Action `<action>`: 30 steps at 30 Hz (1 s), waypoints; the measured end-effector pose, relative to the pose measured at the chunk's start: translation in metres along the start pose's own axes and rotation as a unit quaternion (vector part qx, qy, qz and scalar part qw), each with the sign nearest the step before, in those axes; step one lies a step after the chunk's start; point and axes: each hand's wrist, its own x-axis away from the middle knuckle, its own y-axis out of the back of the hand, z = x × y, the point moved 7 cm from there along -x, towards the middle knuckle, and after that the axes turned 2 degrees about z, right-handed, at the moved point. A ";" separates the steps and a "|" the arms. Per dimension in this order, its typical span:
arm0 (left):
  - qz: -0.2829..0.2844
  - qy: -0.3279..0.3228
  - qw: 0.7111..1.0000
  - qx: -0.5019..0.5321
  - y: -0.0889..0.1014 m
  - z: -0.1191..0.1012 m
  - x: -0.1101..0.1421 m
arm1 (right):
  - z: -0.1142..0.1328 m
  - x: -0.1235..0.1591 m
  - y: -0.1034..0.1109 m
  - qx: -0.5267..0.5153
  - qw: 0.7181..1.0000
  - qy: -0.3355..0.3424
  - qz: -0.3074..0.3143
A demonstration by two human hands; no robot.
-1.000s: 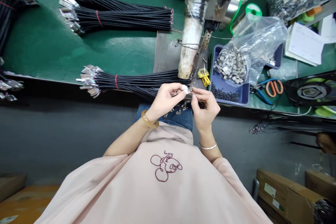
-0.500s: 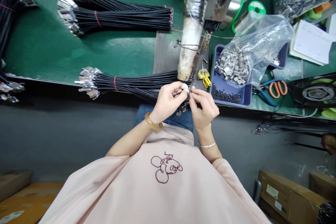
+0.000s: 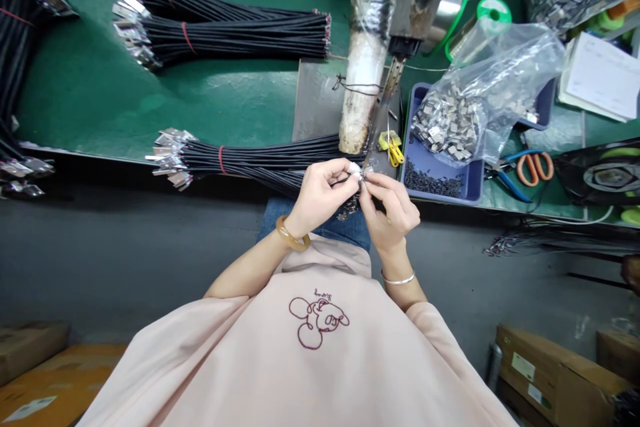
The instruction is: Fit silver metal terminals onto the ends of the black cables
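Observation:
My left hand (image 3: 323,195) is closed in a pinch, with white wrapping on a fingertip. Opposite it, the thumb and fingers of my right hand (image 3: 393,210) are pinched too, and the fingertips of both hands nearly meet. Between them is a tiny shiny part, too small to name. Behind my left hand runs a bundle of black cables (image 3: 270,155) with flat metal connectors (image 3: 173,157) at its left end and a red band around it. Just above my fingertips, a metal soldering iron (image 3: 383,117) points down beside a white-wrapped duct hose (image 3: 359,107).
Two more banded cable bundles (image 3: 240,37) lie at the back. To the right, a blue tray (image 3: 470,190) holds small black pieces and a plastic bag of metal connectors (image 3: 450,123). Pliers (image 3: 515,180), orange-handled scissors (image 3: 535,169), a yellow tool (image 3: 393,147) and a notepad (image 3: 603,73) are nearby.
The hands stay pinched together at nearly the same spot, with only slight finger movement. The whole view has shifted a little.

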 end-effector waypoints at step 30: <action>0.010 0.003 1.000 -0.013 0.004 0.003 -0.003 | -0.014 -0.015 0.000 -0.130 0.971 -0.183 0.085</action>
